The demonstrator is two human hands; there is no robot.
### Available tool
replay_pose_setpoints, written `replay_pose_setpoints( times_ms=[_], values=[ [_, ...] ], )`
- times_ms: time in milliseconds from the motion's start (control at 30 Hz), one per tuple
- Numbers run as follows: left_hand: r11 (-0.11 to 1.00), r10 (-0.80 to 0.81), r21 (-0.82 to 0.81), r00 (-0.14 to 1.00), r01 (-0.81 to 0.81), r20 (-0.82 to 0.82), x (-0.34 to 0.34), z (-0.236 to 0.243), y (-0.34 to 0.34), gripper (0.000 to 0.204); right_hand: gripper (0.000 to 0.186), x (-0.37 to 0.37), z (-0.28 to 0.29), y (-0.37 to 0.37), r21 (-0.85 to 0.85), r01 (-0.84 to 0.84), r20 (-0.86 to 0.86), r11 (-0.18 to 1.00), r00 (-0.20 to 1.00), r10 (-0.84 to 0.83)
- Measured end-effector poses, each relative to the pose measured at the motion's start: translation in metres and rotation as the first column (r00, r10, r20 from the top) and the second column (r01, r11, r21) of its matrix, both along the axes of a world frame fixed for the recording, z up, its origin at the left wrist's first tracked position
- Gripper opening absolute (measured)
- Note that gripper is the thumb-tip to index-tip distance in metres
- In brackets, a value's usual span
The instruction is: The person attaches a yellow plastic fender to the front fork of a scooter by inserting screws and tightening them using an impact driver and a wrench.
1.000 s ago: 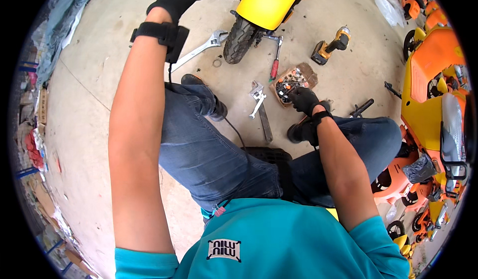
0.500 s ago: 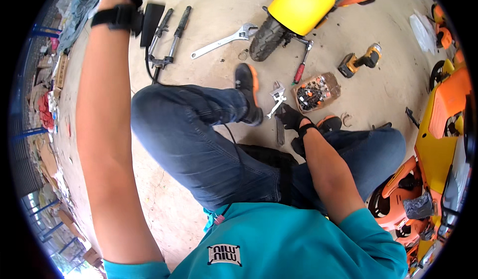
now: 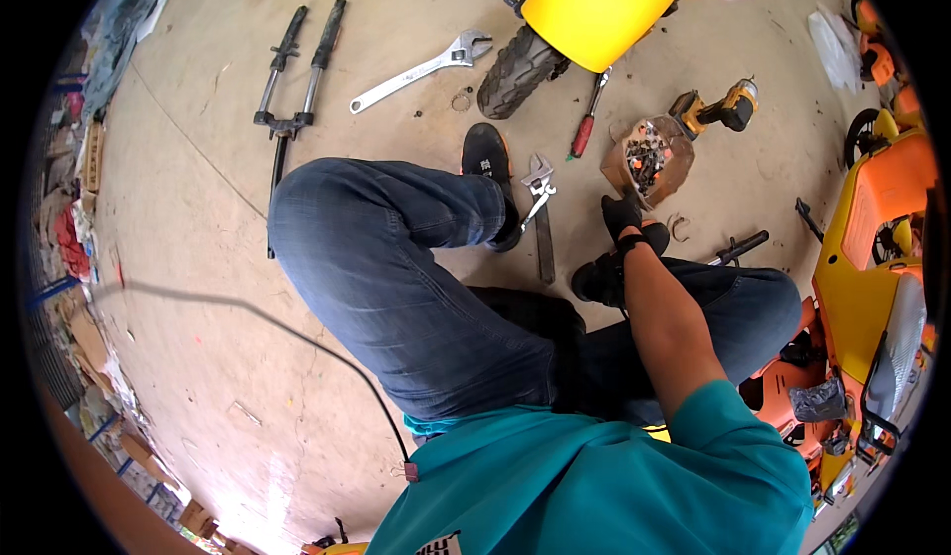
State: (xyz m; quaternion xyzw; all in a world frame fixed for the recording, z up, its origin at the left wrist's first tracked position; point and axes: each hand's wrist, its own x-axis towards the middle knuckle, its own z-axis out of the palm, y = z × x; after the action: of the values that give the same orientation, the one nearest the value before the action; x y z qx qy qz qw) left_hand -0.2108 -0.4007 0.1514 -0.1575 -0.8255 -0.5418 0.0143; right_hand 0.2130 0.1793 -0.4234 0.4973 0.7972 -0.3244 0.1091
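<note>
My right hand, in a black glove, has its fingers closed at the near edge of a small open cardboard box. Small bolts and other hardware lie inside the box, which looks tilted. Left of that hand, a small adjustable wrench and a flat dark metal bar are on the floor by my shoe. A red-handled ratchet rests beyond them. My left hand is out of view; only a blurred strip of forearm shows at the lower left rim.
Ahead are a yellow fender and knobby tire. A large adjustable wrench and a front fork lie left of them. A cordless drill sits behind the box. Orange and yellow bikes line the right; a cable hangs at left.
My left arm has swung from the upper left down to the rim, its hand leaving view. My right hand has moved right from the metal bar to the box, which has shifted and tilted.
</note>
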Motion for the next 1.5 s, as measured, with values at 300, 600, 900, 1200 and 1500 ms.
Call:
replay_pose_setpoints(
  times_ms=[300,600,900,1200,1500],
  values=[
    [0.904,0.018,-0.373,0.853,0.209,0.522,-0.029,-0.365,-0.068,0.029,0.022,-0.013,-0.036,-0.023,-0.251,-0.489,-0.315,0.835,0.858,0.407],
    [0.717,-0.072,-0.661,0.966,0.223,0.248,0.093,-0.49,0.2,0.044,0.047,-0.022,0.035,-0.136,-0.326,-0.263,0.143,0.908,0.936,0.322],
    [0.538,-0.022,-0.795,0.948,0.279,0.318,0.07,-0.539,0.238,0.065,0.043,-0.026,0.014,-0.117,-0.118,0.014,0.13,0.993,0.991,0.002],
    [0.465,-0.268,-0.726,0.863,0.506,0.429,0.001,-0.592,0.253,0.053,0.033,-0.024,0.022,-0.093,-0.378,0.12,0.067,0.918,0.993,-0.102],
    [0.482,-0.053,-0.689,0.803,0.541,0.594,0.03,-0.581,0.258,0.051,0.032,-0.027,-0.013,-0.08,-0.379,0.043,0.047,0.924,0.999,-0.028]
  ],
)
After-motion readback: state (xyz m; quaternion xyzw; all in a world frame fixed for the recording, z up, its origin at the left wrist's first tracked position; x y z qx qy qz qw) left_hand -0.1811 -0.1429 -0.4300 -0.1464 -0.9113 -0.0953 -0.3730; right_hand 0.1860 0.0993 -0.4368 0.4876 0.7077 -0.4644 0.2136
